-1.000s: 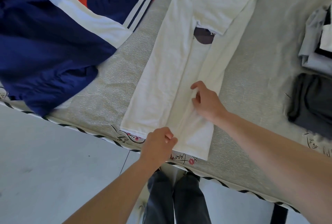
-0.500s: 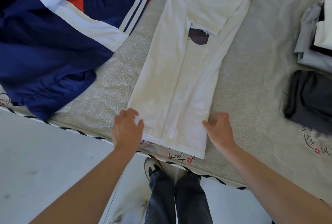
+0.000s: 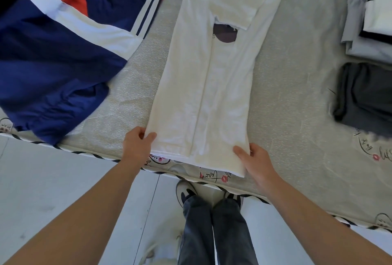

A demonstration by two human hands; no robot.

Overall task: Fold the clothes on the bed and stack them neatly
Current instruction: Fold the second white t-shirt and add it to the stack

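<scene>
Two hands (image 3: 137, 144) newly at one shirt's (image 3: 212, 86) hem

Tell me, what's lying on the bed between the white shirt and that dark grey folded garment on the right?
Nothing: the head view shows only bare bed cover between the white shirt and the dark grey garment.

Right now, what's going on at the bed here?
A person is folding a white shirt lying lengthwise on the bed, its sides already folded in. The left hand and right hand each grip a corner of the near hem. A navy jacket lies unfolded at left; folded clothes sit at right.
</scene>
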